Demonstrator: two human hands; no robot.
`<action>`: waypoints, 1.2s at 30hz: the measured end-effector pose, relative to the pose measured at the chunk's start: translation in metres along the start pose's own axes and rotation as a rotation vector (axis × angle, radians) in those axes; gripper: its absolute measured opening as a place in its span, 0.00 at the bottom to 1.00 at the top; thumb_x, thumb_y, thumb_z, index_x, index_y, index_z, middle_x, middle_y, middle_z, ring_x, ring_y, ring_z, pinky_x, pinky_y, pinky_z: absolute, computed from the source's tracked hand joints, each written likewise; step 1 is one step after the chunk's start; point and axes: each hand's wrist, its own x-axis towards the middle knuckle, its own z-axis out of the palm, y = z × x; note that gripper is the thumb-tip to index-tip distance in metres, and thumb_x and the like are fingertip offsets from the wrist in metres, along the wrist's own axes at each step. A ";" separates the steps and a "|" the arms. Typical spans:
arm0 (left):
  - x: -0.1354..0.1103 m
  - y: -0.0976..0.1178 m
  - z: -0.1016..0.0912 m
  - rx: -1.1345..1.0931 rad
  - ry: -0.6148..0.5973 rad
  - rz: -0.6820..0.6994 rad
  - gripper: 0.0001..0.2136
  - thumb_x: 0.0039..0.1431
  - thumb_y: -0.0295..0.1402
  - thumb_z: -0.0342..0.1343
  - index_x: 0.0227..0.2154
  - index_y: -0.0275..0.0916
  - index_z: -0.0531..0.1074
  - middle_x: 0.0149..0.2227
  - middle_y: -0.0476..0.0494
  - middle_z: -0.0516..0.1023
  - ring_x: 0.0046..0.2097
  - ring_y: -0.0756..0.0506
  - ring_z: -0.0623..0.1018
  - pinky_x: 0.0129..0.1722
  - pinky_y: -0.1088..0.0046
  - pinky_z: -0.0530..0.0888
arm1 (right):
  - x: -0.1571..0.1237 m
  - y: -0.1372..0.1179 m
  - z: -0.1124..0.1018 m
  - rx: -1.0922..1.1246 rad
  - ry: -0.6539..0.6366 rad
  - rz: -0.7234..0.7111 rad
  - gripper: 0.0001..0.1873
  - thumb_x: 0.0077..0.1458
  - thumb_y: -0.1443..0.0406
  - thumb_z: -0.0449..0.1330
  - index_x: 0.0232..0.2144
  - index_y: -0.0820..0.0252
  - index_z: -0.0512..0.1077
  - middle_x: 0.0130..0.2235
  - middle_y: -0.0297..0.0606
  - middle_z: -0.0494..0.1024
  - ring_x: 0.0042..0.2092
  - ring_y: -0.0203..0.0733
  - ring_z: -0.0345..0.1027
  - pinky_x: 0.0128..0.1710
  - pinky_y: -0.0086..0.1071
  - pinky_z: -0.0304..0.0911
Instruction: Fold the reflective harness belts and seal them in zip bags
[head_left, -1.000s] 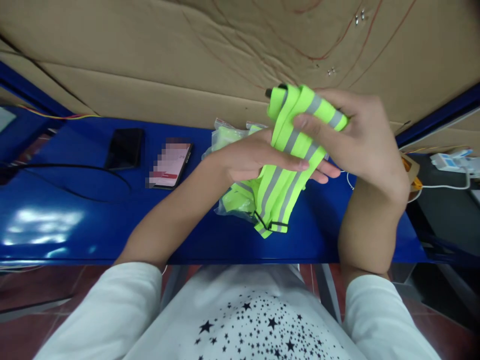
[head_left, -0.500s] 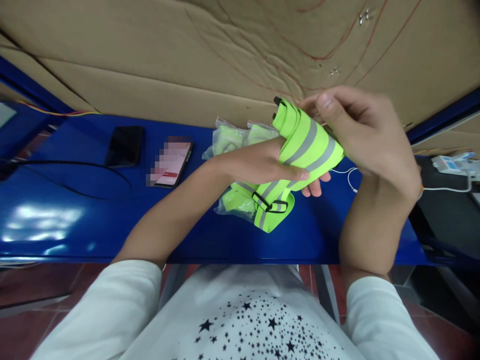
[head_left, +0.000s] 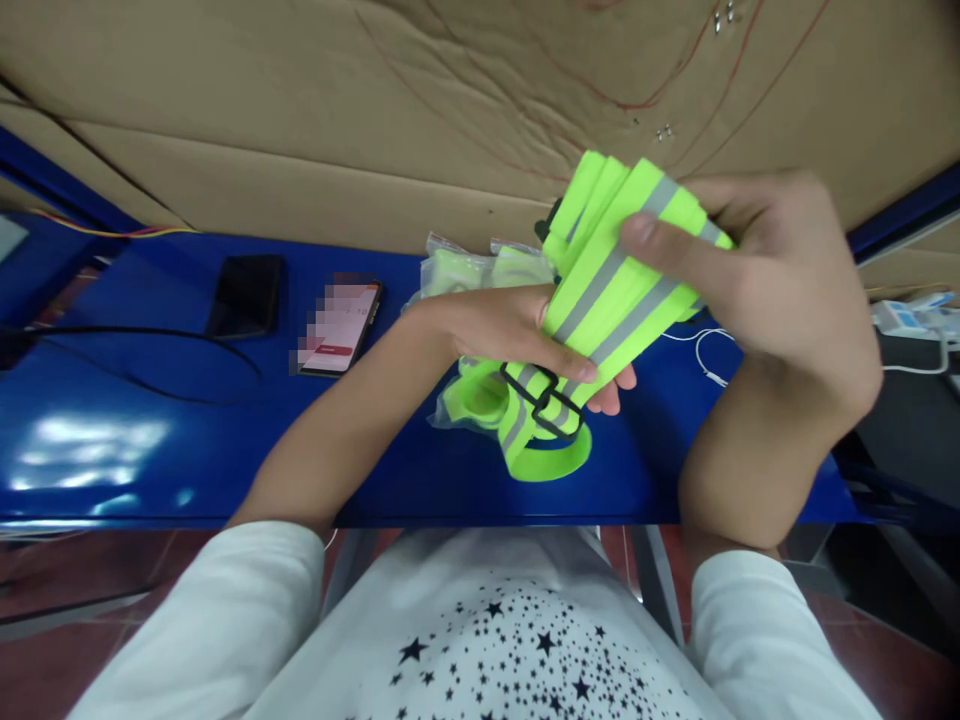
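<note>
A bundle of neon-yellow reflective straps (head_left: 609,275) with grey stripes is held between both hands above the table. My left hand (head_left: 517,325) is closed around its lower part, thumb on top and fingertips showing beneath. My right hand (head_left: 757,265) grips the upper right end, thumb laid across the front. Two black adjuster buckles (head_left: 541,402) sit on the strap below my left thumb, and a loop of strap (head_left: 551,462) hangs under them. A black clip (head_left: 550,222) shows at the bundle's upper left edge. Clear plastic bags (head_left: 454,272) with similar yellow straps lie behind and below my left forearm.
On the blue table (head_left: 150,400) lie a lit phone (head_left: 341,328) and a dark flat object (head_left: 245,295) at left. A black cable (head_left: 150,326) crosses there. A white cable (head_left: 709,355) lies at right. A cardboard panel (head_left: 300,120) stands behind.
My right hand has moved onto the bundle's upper end and closed on it, moving slightly right. The strap's upper part now spreads in flat layers, and the lower loop hangs more open.
</note>
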 end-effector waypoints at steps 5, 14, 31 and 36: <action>-0.007 0.015 0.010 0.126 0.146 0.079 0.15 0.61 0.39 0.66 0.46 0.35 0.81 0.42 0.39 0.86 0.46 0.40 0.86 0.47 0.66 0.82 | 0.006 0.011 0.004 0.278 -0.011 0.068 0.23 0.55 0.41 0.63 0.46 0.42 0.80 0.44 0.40 0.85 0.43 0.63 0.78 0.33 0.51 0.71; -0.008 0.019 0.011 0.197 0.285 0.123 0.12 0.63 0.38 0.61 0.43 0.35 0.80 0.39 0.46 0.84 0.45 0.42 0.86 0.45 0.70 0.79 | 0.009 0.003 0.013 0.007 -0.108 -0.114 0.15 0.67 0.48 0.56 0.45 0.42 0.79 0.42 0.38 0.83 0.41 0.54 0.76 0.39 0.47 0.68; 0.011 0.000 0.005 -0.102 0.280 0.185 0.17 0.48 0.34 0.75 0.41 0.37 0.80 0.44 0.43 0.85 0.52 0.40 0.84 0.54 0.66 0.79 | 0.009 -0.006 0.018 -0.064 0.103 -0.067 0.17 0.61 0.46 0.62 0.47 0.43 0.78 0.48 0.36 0.83 0.44 0.58 0.77 0.40 0.47 0.70; 0.006 0.005 0.010 -0.022 0.262 0.175 0.18 0.52 0.36 0.73 0.44 0.38 0.79 0.39 0.43 0.85 0.44 0.43 0.85 0.47 0.68 0.81 | 0.005 -0.017 0.018 0.064 0.244 -0.001 0.21 0.53 0.39 0.64 0.26 0.46 0.73 0.29 0.41 0.79 0.35 0.60 0.73 0.29 0.46 0.62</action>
